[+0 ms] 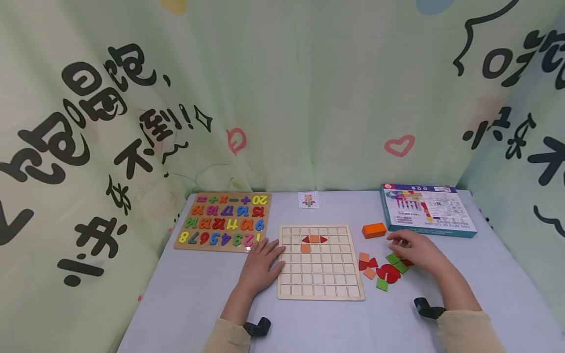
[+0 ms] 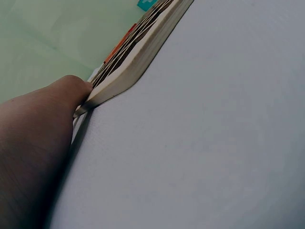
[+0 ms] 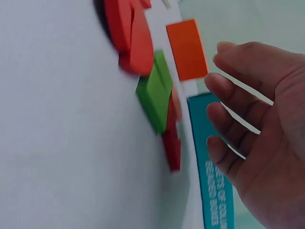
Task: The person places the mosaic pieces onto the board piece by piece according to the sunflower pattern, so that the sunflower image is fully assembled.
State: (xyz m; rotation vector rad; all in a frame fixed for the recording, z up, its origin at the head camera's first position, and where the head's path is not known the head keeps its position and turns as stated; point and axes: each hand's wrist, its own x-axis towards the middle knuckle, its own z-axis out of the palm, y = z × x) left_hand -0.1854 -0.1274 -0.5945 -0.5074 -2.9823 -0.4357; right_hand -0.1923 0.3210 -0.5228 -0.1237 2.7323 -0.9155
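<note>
The right hand [image 1: 417, 251] hovers with fingers loosely spread, holding nothing, over the loose shape pieces [image 1: 383, 270], which lie at 3 o'clock from the grid board [image 1: 320, 279]. The left hand [image 1: 261, 264] rests flat at the board's 9 o'clock edge, so the right is nearer; the orange block [image 1: 374, 230], long axis 9-to-3, sits at its 10 o'clock

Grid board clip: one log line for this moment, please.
left hand: rests on grid board edge | right hand: open over loose pieces | board: four pieces placed
</note>
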